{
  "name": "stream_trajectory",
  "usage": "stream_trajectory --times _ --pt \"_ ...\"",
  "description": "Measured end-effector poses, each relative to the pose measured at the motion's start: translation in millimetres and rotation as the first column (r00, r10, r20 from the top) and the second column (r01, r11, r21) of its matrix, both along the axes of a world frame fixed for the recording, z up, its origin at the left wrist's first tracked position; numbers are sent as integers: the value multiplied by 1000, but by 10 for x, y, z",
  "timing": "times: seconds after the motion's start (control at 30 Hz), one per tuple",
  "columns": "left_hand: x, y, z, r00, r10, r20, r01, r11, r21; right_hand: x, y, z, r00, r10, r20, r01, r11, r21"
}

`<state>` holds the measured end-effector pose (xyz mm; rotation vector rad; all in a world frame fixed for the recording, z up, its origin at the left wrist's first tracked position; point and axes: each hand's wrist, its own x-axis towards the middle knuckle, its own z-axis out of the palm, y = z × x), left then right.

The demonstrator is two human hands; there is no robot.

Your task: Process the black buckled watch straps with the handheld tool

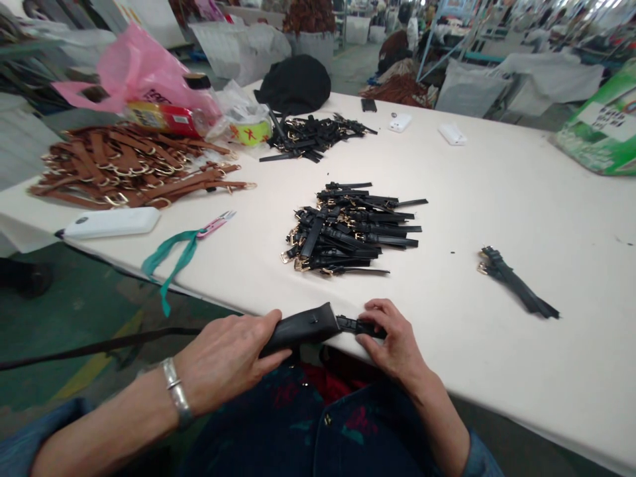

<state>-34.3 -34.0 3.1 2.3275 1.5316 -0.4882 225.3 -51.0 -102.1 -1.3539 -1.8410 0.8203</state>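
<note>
Head view: left hand (pixel 231 348) wrapped around black handheld tool (pixel 304 326), lower center of frame. Right hand (pixel 395 341) just right of it, fingers pinching short black strap (pixel 349 324) at tool's end. Buckled black straps (pixel 348 228) piled mid-frame; pink snips (pixel 217 225) left of center; brown straps (pixel 124 165) upper left, on white table (pixel 497 192).

Strap pile (pixel 342 228) blocks ahead; open tabletop (pixel 447 212) between pile, bundle (pixel 517 285).

Handheld tool (pixel 301 326): smooth black plastic (by its look), soft sheen
Black straps (pixel 368 216): leather-like, faintly glossy
Buckles (pixel 299 265): shiny gold-toned metal
Brown straps (pixel 104 156): matt, leather-like
Pink bag (pixel 139 66): thin, crinkled plastic
Tabletop (pixel 472 205): smooth, matt
</note>
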Motion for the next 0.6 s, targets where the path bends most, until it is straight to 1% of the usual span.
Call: stream_trajectory --times 0.1,0.2,0.33,0.5,0.6 --pt "32 18 -40 1000 15 23 -14 1000 -5 -4 -1 13 999 -6 32 6 1000 -11" --pt "113 106 -68 998 31 46 -31 999 -7 -3 -3 12 999 -2 47 3 1000 -23" --pt "157 162 -97 997 37 72 -39 999 15 -14 -21 1 997 -1 73 2 1000 -1" --pt "48 21 -136 995 49 86 -51 998 24 -62 -78 43 980 -41 196 39 999 16" --pt "-11 -48 -131 995 68 79 -69 998 9 -97 -89 94 965 -28 260 25 1000 17"
